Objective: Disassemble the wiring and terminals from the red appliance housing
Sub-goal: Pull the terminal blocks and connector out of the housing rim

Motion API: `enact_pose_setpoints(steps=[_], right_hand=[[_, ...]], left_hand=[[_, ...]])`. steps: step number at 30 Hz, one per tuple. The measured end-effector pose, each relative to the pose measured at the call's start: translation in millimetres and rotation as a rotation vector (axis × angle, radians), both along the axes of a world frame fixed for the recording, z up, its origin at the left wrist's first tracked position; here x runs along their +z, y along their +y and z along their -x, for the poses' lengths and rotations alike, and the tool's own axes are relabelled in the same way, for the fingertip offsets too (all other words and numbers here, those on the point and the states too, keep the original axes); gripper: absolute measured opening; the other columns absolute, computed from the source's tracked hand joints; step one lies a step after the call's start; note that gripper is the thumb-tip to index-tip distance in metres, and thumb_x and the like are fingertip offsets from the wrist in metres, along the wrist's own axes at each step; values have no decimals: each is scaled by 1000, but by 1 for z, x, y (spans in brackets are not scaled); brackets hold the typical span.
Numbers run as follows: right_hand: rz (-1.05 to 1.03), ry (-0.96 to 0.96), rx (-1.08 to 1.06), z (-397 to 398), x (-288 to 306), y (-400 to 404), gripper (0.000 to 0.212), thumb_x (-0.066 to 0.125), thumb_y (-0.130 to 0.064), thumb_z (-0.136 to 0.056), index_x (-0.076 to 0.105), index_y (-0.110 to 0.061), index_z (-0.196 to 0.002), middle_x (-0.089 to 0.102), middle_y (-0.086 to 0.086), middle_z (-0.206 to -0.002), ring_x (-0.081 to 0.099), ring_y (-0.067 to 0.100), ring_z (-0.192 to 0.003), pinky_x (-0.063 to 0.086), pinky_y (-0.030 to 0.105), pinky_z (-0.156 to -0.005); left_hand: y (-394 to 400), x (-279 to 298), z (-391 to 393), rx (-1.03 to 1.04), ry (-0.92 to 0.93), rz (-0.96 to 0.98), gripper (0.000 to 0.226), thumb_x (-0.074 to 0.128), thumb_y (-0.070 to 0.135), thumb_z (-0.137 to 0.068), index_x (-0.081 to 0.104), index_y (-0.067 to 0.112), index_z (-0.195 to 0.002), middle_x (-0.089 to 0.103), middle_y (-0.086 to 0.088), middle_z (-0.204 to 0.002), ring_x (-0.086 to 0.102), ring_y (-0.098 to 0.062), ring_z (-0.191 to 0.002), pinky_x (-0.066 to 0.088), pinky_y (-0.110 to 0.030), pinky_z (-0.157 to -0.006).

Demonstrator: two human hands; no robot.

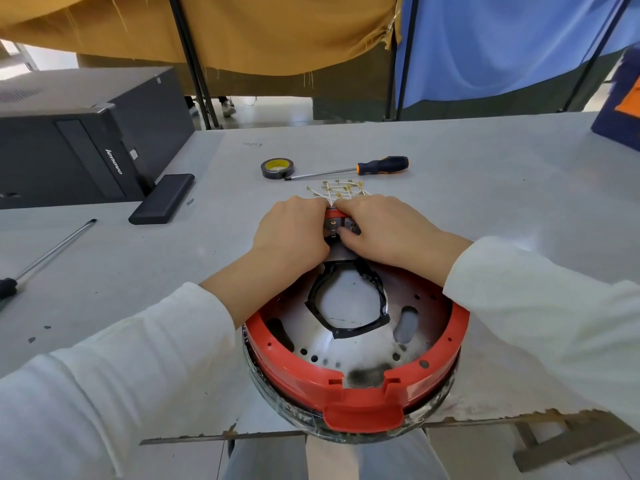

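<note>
The round red appliance housing (356,386) lies upside down at the table's near edge, its silver inner plate and a black-taped opening showing. At its far rim sits a small terminal block (341,225) with brass contacts. My left hand (291,233) grips the far rim on the block's left side. My right hand (377,232) curls over the rim on the right, its thumb pressing at the block. A bundle of pale wires with brass terminals (341,190) fans out on the table just beyond my fingertips.
An orange-and-black screwdriver (360,168) and a roll of black tape (277,168) lie beyond the wires. A black computer case (79,133) and a black power bank (162,199) are at the left, with a second screwdriver (48,254) near the left edge.
</note>
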State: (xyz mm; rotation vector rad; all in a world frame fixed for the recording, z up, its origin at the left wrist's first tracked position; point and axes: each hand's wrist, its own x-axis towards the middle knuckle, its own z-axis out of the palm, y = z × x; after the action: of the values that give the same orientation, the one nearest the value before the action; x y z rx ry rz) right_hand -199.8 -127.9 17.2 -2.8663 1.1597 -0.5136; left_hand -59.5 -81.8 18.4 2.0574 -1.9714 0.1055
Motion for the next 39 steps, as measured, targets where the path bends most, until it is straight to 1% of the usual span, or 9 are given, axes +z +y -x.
enact_pose_setpoints(steps=[3, 6, 10, 13, 23, 28, 31, 36, 39], right_hand=[[-39, 14, 26, 2, 3, 0, 24, 47, -23, -90, 56, -18, -112, 64, 8, -110, 57, 31, -100, 41, 34, -71], [-66, 6, 28, 3, 6, 1, 25, 48, -22, -90, 59, -18, -112, 64, 8, -109, 57, 31, -100, 41, 35, -73], [-61, -11, -3, 1, 5, 1, 22, 48, -23, -88, 61, -19, -106, 65, 9, -104, 57, 33, -96, 43, 36, -71], [-25, 0, -17, 0, 1, -1, 25, 48, -24, -87, 60, -20, -109, 64, 10, -105, 57, 34, -97, 41, 36, -69], [8, 28, -21, -3, -1, -5, 20, 47, -26, -88, 59, -18, -102, 64, 10, -99, 56, 34, -91, 39, 35, -66], [-93, -7, -59, -5, 3, -7, 11, 49, -25, -85, 50, -26, -75, 49, -1, -74, 47, 27, -75, 38, 35, -63], [-104, -10, -72, -4, 4, -7, 12, 49, -26, -86, 60, -22, -88, 56, 3, -82, 51, 27, -79, 43, 37, -67], [-124, -21, -32, 1, 4, -6, 23, 51, -30, -88, 63, -16, -103, 56, 2, -80, 50, 23, -77, 35, 32, -63], [-107, -20, -47, 0, 3, -7, 27, 52, -31, -86, 63, -18, -106, 63, 7, -91, 54, 26, -81, 42, 34, -66]], left_hand=[[0, -2, -6, -76, 86, -40, 38, 52, 15, -79, 58, 23, -116, 65, -9, -106, 58, -33, -96, 49, -37, -73], [-2, -1, -10, -134, 151, -49, 33, 55, 17, -84, 60, 21, -116, 65, -7, -111, 57, -31, -102, 47, -39, -83], [-5, -3, -8, -71, 130, -25, 27, 55, 21, -82, 63, 22, -108, 66, -9, -102, 58, -33, -95, 48, -38, -74], [-5, -4, -5, -6, 107, 1, 29, 55, 20, -75, 64, 22, -103, 65, -10, -93, 53, -30, -80, 39, -32, -62], [-2, 2, 2, 52, 31, 15, 26, 54, 20, -75, 65, 21, -99, 49, -4, -76, 42, -28, -70, 33, -31, -59], [-3, 5, 4, 75, 66, -10, 26, 55, 22, -76, 65, 22, -100, 57, -6, -82, 46, -28, -74, 35, -31, -61], [-3, 5, 2, 41, 93, -17, 28, 55, 24, -79, 65, 24, -104, 64, -7, -91, 53, -30, -80, 35, -30, -63], [-3, 3, -7, -52, 163, -36, 31, 59, 27, -87, 62, 21, -117, 66, -7, -110, 58, -30, -102, 42, -33, -79], [-6, 1, -9, -51, 182, -18, 30, 62, 28, -86, 64, 21, -115, 67, -7, -106, 59, -29, -99, 42, -32, -75]])
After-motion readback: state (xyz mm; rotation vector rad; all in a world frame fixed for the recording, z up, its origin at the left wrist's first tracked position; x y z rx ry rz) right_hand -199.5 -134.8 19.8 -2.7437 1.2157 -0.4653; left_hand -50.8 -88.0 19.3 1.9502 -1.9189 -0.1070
